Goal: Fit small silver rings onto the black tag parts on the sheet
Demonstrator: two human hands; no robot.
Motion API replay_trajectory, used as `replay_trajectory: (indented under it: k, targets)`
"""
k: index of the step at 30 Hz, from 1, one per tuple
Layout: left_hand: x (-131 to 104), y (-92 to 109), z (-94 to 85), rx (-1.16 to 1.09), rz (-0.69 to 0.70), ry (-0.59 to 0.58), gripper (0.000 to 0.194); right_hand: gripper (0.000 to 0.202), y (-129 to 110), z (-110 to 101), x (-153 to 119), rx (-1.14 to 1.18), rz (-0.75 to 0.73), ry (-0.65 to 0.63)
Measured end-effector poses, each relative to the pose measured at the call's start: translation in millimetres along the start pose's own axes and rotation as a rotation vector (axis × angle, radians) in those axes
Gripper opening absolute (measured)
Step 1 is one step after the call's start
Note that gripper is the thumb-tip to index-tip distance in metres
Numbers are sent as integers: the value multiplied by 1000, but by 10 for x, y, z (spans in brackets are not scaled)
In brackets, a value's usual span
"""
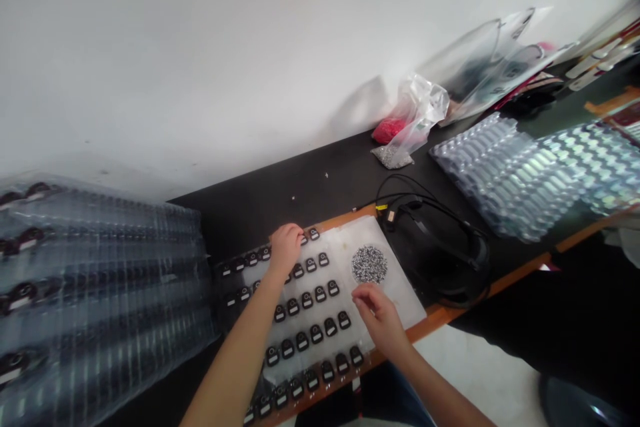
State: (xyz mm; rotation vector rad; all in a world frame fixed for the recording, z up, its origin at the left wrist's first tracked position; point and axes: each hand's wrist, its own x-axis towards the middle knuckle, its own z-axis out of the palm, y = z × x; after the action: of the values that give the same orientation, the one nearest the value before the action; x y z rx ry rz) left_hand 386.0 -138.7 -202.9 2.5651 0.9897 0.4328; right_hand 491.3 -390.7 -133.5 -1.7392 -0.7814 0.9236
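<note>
Rows of small black parts (pixel 307 300), each with a pale rectangular mark and a ring, lie in a clear tray (pixel 323 340) on the bench. At the far row, my left hand (pixel 286 248) has its fingers curled down and closed beside a black part (pixel 314 234); what lies under the fingertips is hidden. To the right, a round heap of tiny silver metal pieces (pixel 369 264) sits on a white sheet (pixel 400 300). Just on the near side of that heap, my right hand (pixel 377 317) is closed in a pinch. Anything between its fingertips is too small to make out.
A tall stack of clear plastic trays (pixel 110 300) stands at the left. Right of the sheet lies a black headset with cables (pixel 450 260). Farther right are ridged clear trays (pixel 515 173). Plastic bags (pixel 417 110) rest against the wall behind the dark bench (pixel 270 190).
</note>
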Motion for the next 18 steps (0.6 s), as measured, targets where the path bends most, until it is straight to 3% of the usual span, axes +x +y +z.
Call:
replay_trajectory:
  k: [8,18]
  targets:
    - [35,-37,4,55,68,-41,15,11,1,23,-4,8,-6,-2]
    - [24,-11,-14,4,37,-45,12,12,2,59,-28,-26,-14,-18]
